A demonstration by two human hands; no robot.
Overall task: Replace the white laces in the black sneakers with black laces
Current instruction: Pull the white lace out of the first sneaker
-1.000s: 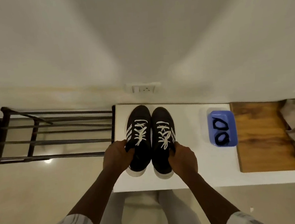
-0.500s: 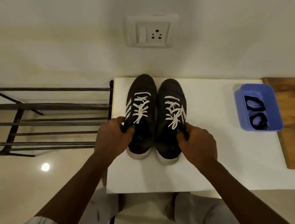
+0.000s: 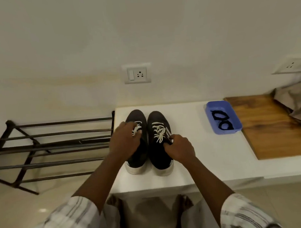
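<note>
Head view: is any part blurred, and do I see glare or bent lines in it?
In the head view the left hand over the left sneaker is slightly motion-smeared; the right hand, gripping the right sneaker, is sharper; a small glare spot lies on the floor; the shoe rack bars look bowed by the wide lens.
</note>
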